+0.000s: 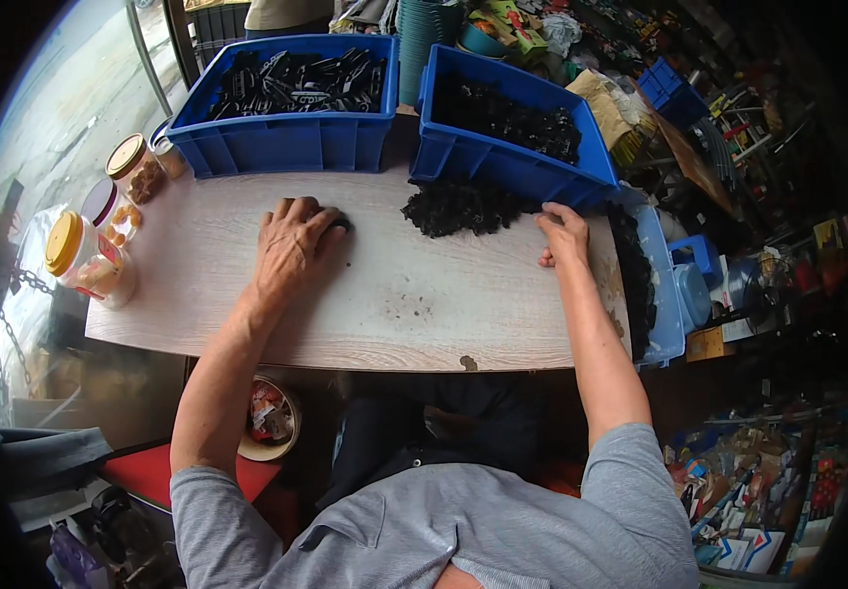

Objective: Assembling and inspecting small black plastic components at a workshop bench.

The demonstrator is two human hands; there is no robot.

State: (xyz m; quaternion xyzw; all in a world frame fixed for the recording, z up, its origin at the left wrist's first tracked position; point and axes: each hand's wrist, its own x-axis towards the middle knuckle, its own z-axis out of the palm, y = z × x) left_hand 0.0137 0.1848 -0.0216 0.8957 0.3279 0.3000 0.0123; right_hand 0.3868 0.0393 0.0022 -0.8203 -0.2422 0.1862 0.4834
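My left hand [291,240] rests on the left half of the table, palm down and fingers curled. A small black part [342,224] shows at its thumb and index finger; most of it is hidden under the hand. My right hand [565,236] is at the right end of a loose pile of small black parts [463,208], its fingers bent inward. What those fingers hold, if anything, cannot be made out. Behind the pile stands a blue bin [512,157] with more small black parts. Another blue bin [286,145], behind my left hand, holds long black pieces.
Jars with lids, among them a yellow-lidded jar [90,260], line the table's left edge. A light blue crate [667,294] with black pieces stands against the right edge. Below the table's front edge is a waste bucket [294,432]. Clutter fills the right side.
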